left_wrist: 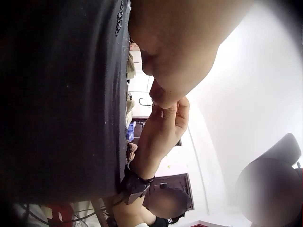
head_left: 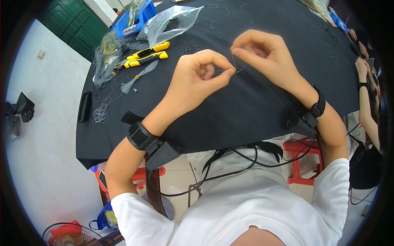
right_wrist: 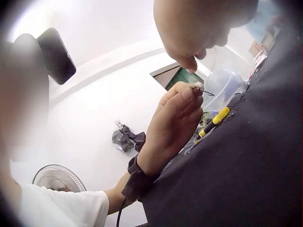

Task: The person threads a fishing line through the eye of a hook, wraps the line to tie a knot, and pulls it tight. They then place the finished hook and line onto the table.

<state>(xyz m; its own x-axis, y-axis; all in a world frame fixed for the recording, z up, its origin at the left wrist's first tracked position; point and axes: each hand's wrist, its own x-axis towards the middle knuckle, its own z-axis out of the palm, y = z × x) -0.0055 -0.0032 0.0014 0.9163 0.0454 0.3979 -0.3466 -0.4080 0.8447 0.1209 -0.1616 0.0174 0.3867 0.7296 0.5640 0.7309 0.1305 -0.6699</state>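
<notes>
My left hand pinches a small dark fish hook between thumb and index finger, over the black-covered table. The hook's bend sticks out past the fingertips, while its shank is hidden between them. A thin fishing line rises from this pinch to my right hand, whose thumb and index finger hold it slightly higher and to the right. Strands of line also run across the left palm. In the left wrist view the hook shows beside the two hands, which overlap there.
Yellow-and-black pliers lie left of my hands, near a tied bundle of line and loose tangles. Several hooks are piled behind the left hand. A clear plastic bag and a blue bin stand farther back. Another person's arm is at right.
</notes>
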